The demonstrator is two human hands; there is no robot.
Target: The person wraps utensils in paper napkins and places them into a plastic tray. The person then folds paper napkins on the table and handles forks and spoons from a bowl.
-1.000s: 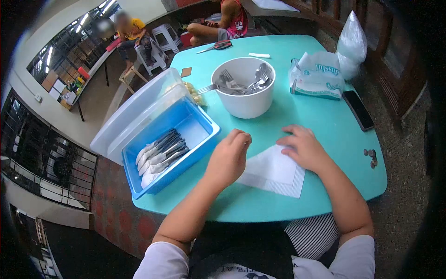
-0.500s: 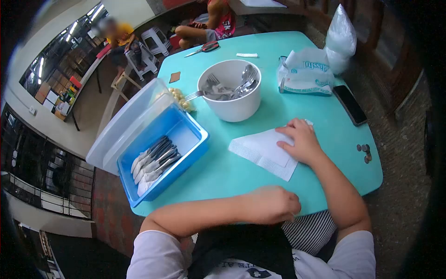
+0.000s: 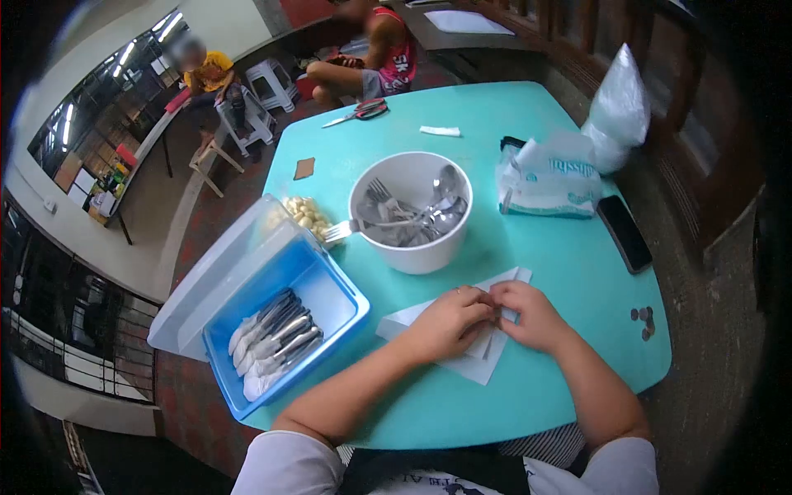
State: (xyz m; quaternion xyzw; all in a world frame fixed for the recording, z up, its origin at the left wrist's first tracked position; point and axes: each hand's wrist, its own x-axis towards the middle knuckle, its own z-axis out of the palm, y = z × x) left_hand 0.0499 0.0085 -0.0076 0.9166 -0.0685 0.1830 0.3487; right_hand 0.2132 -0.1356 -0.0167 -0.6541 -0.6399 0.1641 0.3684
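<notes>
A white napkin (image 3: 474, 369) lies folded in a triangle on the turquoise table, under both hands. My left hand (image 3: 452, 323) and my right hand (image 3: 532, 315) meet over its middle, fingers closed on its paper. Beyond them stands a white bucket (image 3: 417, 257) with spoons and forks; one fork (image 3: 340, 231) sticks out over its left rim. On the left, a blue tray (image 3: 351, 318) holds several wrapped cutlery bundles (image 3: 276, 342), and its clear lid (image 3: 214, 276) leans behind it.
A tissue pack (image 3: 551, 177), a phone (image 3: 624, 235) and coins (image 3: 646, 322) lie on the right. Scissors (image 3: 356, 112), a small white roll (image 3: 440, 131), a brown square (image 3: 304, 168) and a bag of pale round pieces (image 3: 307, 216) are farther back. Two people sit beyond the table.
My left hand has moved from the table's near edge up to the napkin, beside my right hand. Both now grip the paper. The camera view has shifted, so the table things appear lower.
</notes>
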